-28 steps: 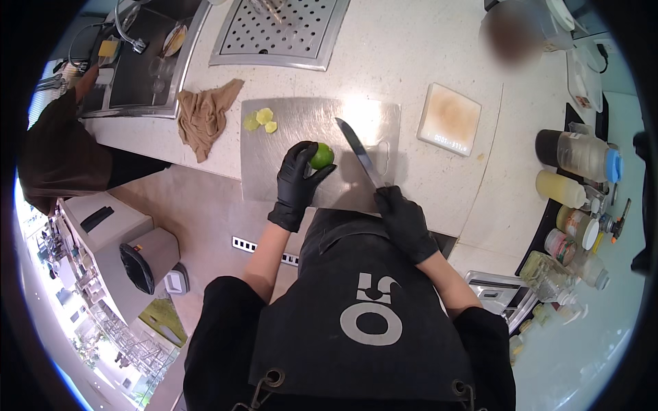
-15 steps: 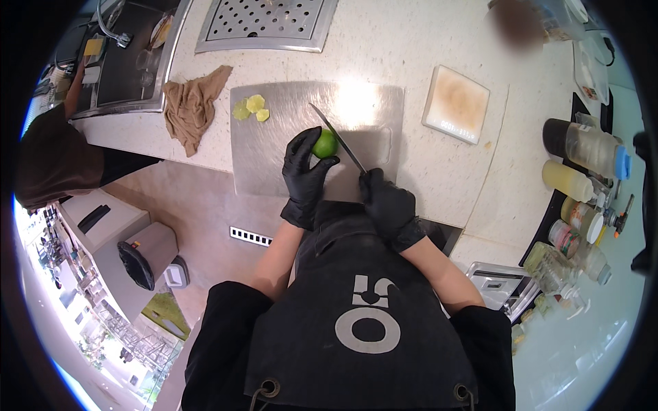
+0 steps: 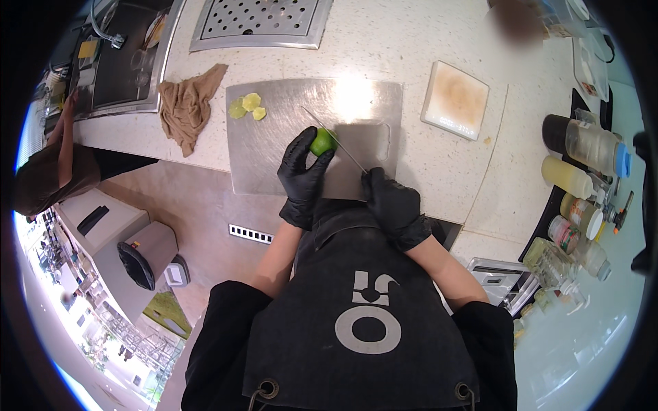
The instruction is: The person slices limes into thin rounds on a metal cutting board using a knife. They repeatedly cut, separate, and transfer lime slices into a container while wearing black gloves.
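Over the flat silver metal board point(image 3: 264, 151), the black-gloved left hand point(image 3: 300, 171) grasps a round green lime point(image 3: 321, 142) from the left, seemingly to stop it rolling; the black-gloved right hand point(image 3: 396, 207) clasps a long steel knife point(image 3: 349, 153), blade at the lime's right edge, likely to spare the fingertips.

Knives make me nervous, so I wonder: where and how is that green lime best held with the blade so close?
Probably by the left side of the lime, coming from the left, as the gloved left hand does. Its rounded shape suits a curled grip, and the knife passes by its right edge, leaving the left side clearer.
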{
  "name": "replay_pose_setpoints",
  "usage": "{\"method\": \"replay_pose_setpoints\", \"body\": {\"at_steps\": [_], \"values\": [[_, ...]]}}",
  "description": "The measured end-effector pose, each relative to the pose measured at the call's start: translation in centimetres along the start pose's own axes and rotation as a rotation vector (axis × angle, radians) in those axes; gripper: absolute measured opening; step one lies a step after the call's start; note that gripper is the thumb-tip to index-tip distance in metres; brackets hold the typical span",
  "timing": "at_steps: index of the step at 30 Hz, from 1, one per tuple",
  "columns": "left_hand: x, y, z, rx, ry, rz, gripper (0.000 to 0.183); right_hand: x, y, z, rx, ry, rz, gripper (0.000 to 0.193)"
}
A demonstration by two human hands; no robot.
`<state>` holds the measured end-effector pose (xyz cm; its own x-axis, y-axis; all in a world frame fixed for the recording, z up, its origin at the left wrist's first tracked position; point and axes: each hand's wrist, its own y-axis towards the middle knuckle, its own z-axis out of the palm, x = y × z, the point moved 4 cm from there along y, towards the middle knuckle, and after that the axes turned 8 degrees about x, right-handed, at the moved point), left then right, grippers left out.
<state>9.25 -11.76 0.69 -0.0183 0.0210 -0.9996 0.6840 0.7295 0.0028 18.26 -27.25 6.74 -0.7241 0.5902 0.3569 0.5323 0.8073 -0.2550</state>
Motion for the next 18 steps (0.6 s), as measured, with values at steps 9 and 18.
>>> {"method": "replay_pose_setpoints", "body": {"at_steps": [9, 18], "values": [[-0.5, -0.1, -0.2, 0.001, 0.022, -0.002, 0.048, 0.0, 0.1, 0.2, 0.078, 0.027, 0.009, 0.021], [0.3, -0.3, -0.4, -0.028, 0.055, -0.031, 0.048, 2.2, 4.0, 0.0, -0.003, 0.123, -0.078, 0.014]]}}
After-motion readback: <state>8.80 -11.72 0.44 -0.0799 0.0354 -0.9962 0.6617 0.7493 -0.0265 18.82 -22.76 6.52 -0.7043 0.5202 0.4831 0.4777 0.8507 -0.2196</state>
